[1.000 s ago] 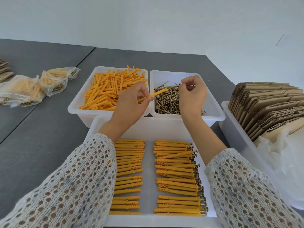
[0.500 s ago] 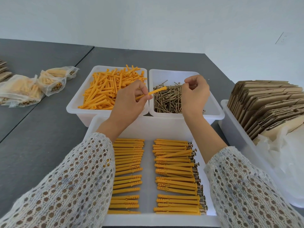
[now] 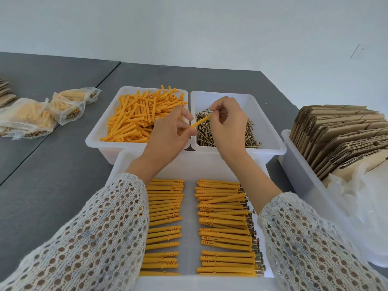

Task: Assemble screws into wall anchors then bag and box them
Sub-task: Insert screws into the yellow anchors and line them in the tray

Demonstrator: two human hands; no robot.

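Upper centre, matt orange plastic anchors point(image 3: 144, 114) fill a smooth, translucent white plastic bin point(image 3: 98, 137); beside it, brassy metal screws point(image 3: 228, 135) glint. Right edge: rough brown corrugated cardboard point(image 3: 336, 135). Upper left, what looks like thin glossy plastic bags point(image 3: 42, 114) on matt grey tabletop point(image 3: 52, 175).

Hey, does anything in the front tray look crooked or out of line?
Yes. In the front tray, one assembled anchor near the top of the right row lies slanted across its neighbours; the others lie nearly parallel.

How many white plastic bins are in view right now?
4: the anchor bin at back left, the screw bin beside it, the near tray of assembled anchors, and the cardboard bin at right. None seems hidden.
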